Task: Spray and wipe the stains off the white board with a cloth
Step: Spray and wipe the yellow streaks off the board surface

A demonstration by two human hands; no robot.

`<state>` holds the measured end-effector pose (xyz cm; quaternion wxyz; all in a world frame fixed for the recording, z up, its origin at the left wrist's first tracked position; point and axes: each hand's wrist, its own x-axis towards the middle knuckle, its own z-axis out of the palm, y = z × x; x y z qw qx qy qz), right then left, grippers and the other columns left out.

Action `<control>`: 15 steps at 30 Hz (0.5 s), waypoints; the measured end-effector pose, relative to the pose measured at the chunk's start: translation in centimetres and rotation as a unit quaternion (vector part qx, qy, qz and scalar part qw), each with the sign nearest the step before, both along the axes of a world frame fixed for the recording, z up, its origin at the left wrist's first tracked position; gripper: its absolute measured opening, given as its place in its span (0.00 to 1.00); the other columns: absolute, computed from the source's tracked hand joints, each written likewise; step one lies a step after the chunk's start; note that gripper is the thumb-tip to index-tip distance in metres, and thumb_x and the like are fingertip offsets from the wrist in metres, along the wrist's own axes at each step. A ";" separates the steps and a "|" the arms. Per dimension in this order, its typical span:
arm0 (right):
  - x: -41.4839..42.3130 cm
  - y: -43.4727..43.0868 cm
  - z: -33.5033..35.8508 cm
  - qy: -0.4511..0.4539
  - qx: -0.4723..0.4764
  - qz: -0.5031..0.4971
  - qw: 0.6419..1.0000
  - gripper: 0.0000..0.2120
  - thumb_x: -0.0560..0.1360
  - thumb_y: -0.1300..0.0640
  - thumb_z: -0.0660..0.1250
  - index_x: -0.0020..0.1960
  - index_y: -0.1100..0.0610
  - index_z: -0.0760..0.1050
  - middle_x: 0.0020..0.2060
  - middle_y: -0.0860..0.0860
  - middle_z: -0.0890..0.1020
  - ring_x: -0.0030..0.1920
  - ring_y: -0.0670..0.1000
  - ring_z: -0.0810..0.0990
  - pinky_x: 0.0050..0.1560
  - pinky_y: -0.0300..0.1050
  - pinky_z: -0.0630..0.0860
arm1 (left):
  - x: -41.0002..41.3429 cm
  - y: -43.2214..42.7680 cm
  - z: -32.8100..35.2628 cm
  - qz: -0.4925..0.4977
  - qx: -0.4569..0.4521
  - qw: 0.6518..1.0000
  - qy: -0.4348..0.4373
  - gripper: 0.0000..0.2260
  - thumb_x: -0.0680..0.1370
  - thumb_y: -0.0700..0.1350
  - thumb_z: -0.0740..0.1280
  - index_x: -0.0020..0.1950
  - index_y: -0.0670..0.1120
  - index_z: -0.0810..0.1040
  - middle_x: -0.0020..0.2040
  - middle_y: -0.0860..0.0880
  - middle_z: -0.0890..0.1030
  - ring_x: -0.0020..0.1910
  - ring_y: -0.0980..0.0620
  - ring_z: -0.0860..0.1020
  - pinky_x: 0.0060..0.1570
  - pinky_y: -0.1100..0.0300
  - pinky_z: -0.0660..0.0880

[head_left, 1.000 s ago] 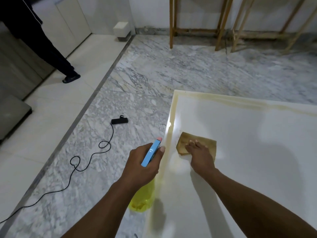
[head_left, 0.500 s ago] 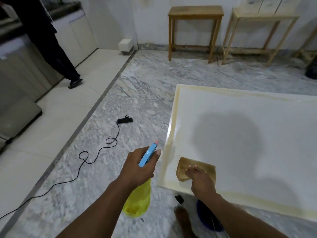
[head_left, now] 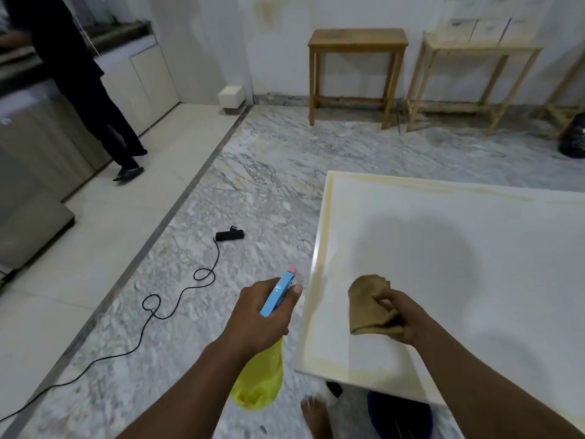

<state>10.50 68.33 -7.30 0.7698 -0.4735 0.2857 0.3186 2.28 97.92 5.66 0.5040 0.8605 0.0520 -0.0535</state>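
Observation:
A large white board [head_left: 468,258] lies flat on the right, with yellowish stains along its left, far and near edges. My right hand [head_left: 400,315] grips a folded brown cloth [head_left: 368,307] lifted just above the board's near left corner. My left hand [head_left: 262,315] holds a spray bottle [head_left: 258,375] with a yellow body and a blue trigger head, just left of the board's edge, nozzle pointing up and away.
A black cable [head_left: 177,299] with a plug block [head_left: 230,235] runs over the marble floor at left. Two wooden stools [head_left: 357,74] stand by the far wall. A person in dark clothes [head_left: 85,90] stands at a counter far left. My bare foot [head_left: 316,416] and a blue tub [head_left: 399,416] sit under the board's near edge.
The view has tilted up and back. My right hand went from pressing the cloth flat on the board to gathering it up in a grip. My left hand keeps holding the bottle.

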 end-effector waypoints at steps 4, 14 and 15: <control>8.3 0.6 2.1 -0.058 -0.123 0.059 0.989 0.18 0.74 0.62 0.71 0.62 0.63 0.74 0.57 0.62 0.81 0.57 0.63 0.81 0.51 0.56 0.82 | 5.1 0.9 -0.8 0.008 0.007 1.000 0.012 0.20 0.83 0.52 0.69 0.43 0.36 0.77 0.31 0.44 0.75 0.35 0.36 0.84 0.30 0.67 0.78; 35.0 3.2 5.0 -0.304 -0.634 0.261 0.661 0.18 0.72 0.67 0.61 0.58 0.54 0.78 0.50 0.59 0.81 0.52 0.63 0.78 0.45 0.48 0.73 | 17.2 2.7 -3.0 0.039 0.040 0.998 0.001 0.18 0.84 0.52 0.69 0.42 0.39 0.78 0.32 0.40 0.80 0.31 0.41 0.83 0.33 0.54 0.80; 36.2 3.5 3.6 -0.294 -0.639 0.292 0.648 0.19 0.73 0.66 0.62 0.60 0.52 0.78 0.52 0.60 0.80 0.53 0.63 0.78 0.46 0.47 0.72 | 17.7 2.8 -3.3 0.045 0.041 0.998 0.008 0.18 0.84 0.52 0.69 0.41 0.39 0.77 0.31 0.41 0.78 0.31 0.41 0.84 0.33 0.54 0.80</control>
